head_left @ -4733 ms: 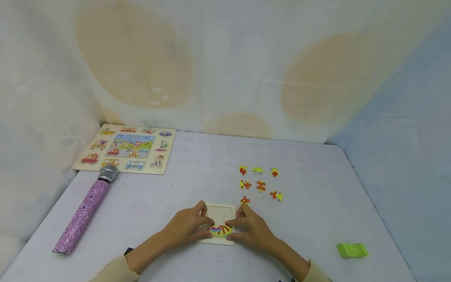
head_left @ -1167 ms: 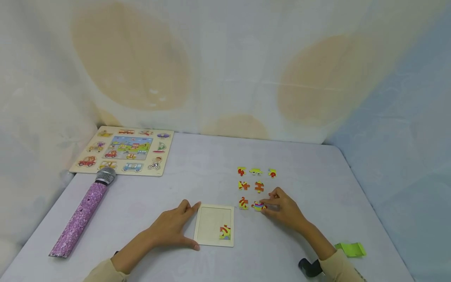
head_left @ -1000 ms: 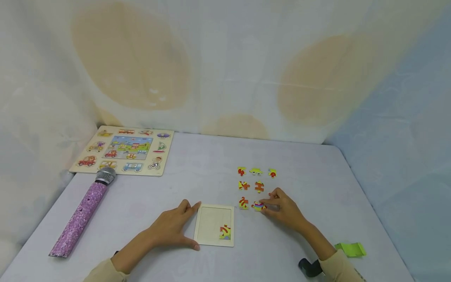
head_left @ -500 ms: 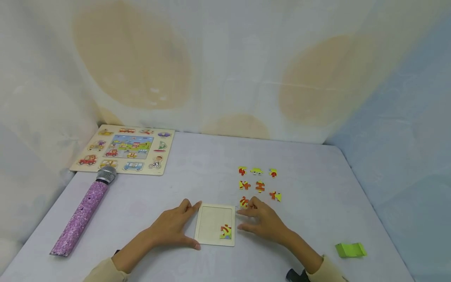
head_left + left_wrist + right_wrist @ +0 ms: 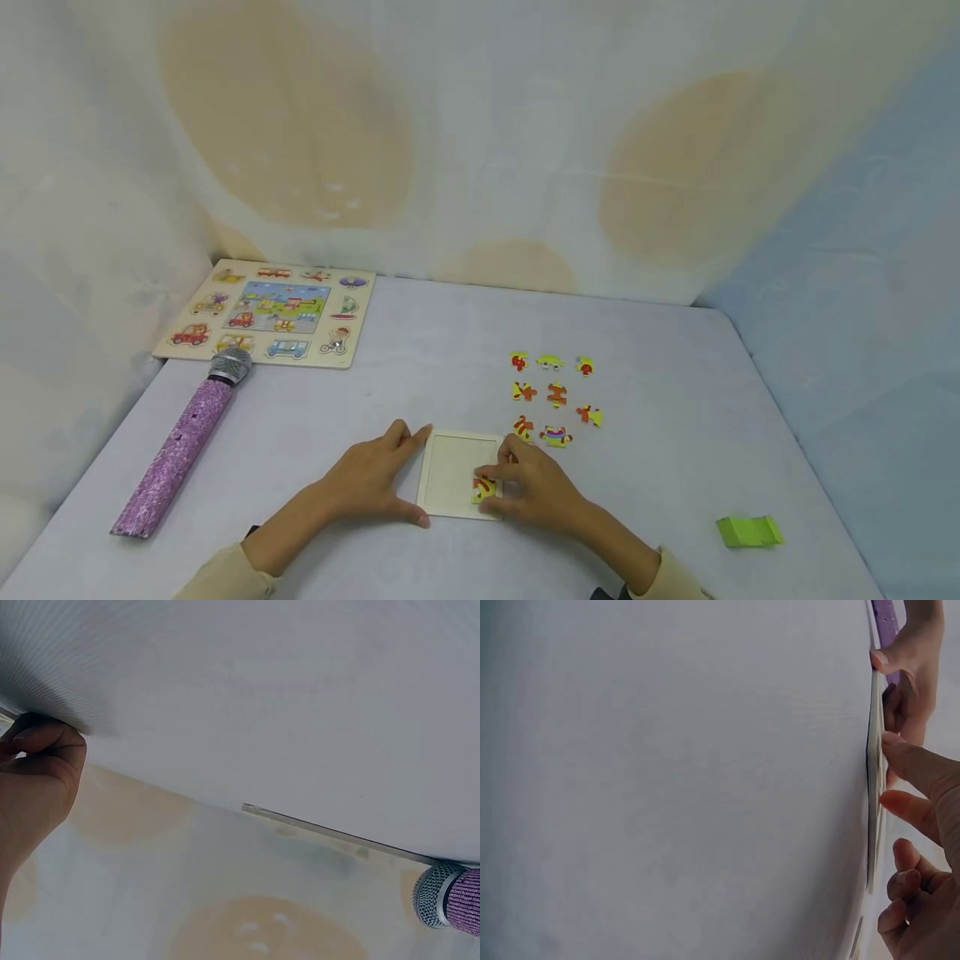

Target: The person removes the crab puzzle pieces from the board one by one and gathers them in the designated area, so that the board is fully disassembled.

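A small wooden puzzle frame [image 5: 450, 467] lies flat near the table's front. My left hand [image 5: 371, 479] rests along its left side, thumb and index finger stretched apart to the two left corners. Inside the frame's lower right corner is a yellow and red jigsaw piece [image 5: 483, 490], pinched between the thumb and index finger of my right hand [image 5: 540, 487], which partly covers it. Beyond that hand lie several loose jigsaw pieces, among them a rainbow piece [image 5: 557, 436] and an orange one [image 5: 557, 394]. The right wrist view shows the frame [image 5: 875, 780] edge-on.
A wooden picture puzzle board [image 5: 352, 346] lies at the back left. The head of a microphone [image 5: 176, 458] with a purple glittery handle touches its front edge. A bright green block [image 5: 750, 532] sits at the right. Cloth walls [image 5: 480, 167] stand behind the table.
The rainbow piece, earlier in the frame, now lies among the loose pieces. My right hand has let it go and come left onto the piece in the frame. My left hand has recently stayed put.
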Available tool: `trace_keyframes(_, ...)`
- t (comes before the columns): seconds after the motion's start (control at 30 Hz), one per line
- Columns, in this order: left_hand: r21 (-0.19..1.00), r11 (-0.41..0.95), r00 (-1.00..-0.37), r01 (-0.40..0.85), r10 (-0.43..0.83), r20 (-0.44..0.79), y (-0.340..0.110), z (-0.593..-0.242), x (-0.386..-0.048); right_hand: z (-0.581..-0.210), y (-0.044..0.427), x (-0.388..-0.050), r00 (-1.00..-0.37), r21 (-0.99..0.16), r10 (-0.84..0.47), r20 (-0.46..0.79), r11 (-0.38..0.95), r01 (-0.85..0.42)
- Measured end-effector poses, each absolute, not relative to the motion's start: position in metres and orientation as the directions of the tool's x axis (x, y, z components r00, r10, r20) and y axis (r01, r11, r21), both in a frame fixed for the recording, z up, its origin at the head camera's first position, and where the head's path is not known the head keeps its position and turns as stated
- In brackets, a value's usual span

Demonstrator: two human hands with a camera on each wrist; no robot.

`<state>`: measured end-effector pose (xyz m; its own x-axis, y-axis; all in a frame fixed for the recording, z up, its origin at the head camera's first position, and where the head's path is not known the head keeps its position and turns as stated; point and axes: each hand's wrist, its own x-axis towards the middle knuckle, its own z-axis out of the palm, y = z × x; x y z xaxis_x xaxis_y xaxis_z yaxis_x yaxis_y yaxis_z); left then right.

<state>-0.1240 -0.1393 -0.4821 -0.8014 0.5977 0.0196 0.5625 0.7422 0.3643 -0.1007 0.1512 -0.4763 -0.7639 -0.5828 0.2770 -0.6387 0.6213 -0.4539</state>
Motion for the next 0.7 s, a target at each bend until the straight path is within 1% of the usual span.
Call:
trace_keyframes(0.07,0.366,0.742,-0.801,0.561,0.598,0.017,-0.1389,-0.4818,-0.1241,-0.4767,0.1513,-0.0999,-0.764,-0.438,-0.581,0.282,0.63,-0.641)
trace_keyframes(0.33,0.366,0.745,-0.803,0.558,0.595,0.012,-0.1384,-0.4817,-0.1244,-0.4778,0.1517,-0.0975,-0.79,-0.439,-0.538,0.294,0.658,-0.612)
trace_keyframes(0.7,0.379,0.738,-0.8,0.558,0.6,0.008,-0.1379,-0.4787,-0.124,-0.4801,0.1519,-0.0995,-0.792,-0.496,-0.539,0.288,0.623,-0.605)
